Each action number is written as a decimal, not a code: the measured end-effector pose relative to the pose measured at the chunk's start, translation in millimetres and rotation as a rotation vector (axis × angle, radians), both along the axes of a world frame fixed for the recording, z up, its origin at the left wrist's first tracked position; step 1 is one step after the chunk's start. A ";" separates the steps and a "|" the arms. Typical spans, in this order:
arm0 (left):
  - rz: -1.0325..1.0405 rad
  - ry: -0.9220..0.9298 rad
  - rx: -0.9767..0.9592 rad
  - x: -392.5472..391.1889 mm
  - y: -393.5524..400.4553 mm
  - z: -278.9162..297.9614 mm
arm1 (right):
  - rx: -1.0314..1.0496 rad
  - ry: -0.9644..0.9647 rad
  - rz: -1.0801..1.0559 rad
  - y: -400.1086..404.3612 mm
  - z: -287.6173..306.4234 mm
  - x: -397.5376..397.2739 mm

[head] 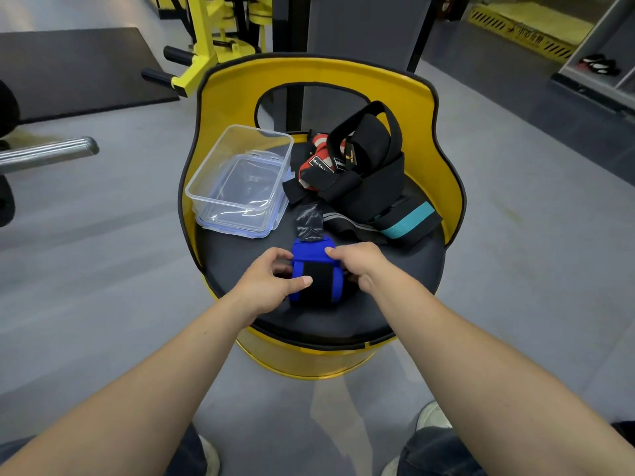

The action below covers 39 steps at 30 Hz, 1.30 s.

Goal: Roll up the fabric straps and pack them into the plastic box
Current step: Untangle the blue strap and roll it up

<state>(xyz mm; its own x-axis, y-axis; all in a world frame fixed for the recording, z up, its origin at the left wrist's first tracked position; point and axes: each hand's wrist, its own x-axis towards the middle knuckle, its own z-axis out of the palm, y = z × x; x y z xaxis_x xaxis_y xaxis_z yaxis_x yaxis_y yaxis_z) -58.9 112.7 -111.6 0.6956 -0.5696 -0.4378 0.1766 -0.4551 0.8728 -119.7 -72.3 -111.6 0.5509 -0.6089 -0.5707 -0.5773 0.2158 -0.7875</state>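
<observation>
Blue strap (311, 274) on seat (343, 317), near of box (240, 182), partly rolled. Left hand (271, 283) and right hand (357, 266) gripping its two ends, thumbs on top. Box empty, on its lid (220, 225). Loose straps (364, 173) right of box.

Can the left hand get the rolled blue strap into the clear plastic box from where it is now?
Probably yes. The clear plastic box stands open-topped and looks empty, forward-left of the left hand, with bare black seat cushion between. But both hands grip the blue and black fabric strap; the right hand must release first.
</observation>
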 end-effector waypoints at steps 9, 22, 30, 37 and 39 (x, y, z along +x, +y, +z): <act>-0.021 0.016 0.017 0.2 -0.8 2.2 | -0.054 -0.270 0.176 -3.2 9.0 -3.4; 0.027 0.019 0.062 7.8 -7.4 1.1 | -0.683 -0.141 0.191 -22.5 1.9 41.7; 0.128 -0.081 0.046 7.2 -18.5 -0.1 | -0.824 -0.282 0.489 4.0 11.5 -20.2; 0.259 -0.162 0.066 -11.8 -20.0 6.1 | -0.581 -0.099 0.524 11.9 -12.6 -71.2; 0.292 -0.196 0.066 -21.8 -21.7 6.0 | -0.561 -0.120 0.467 19.3 -12.8 -75.8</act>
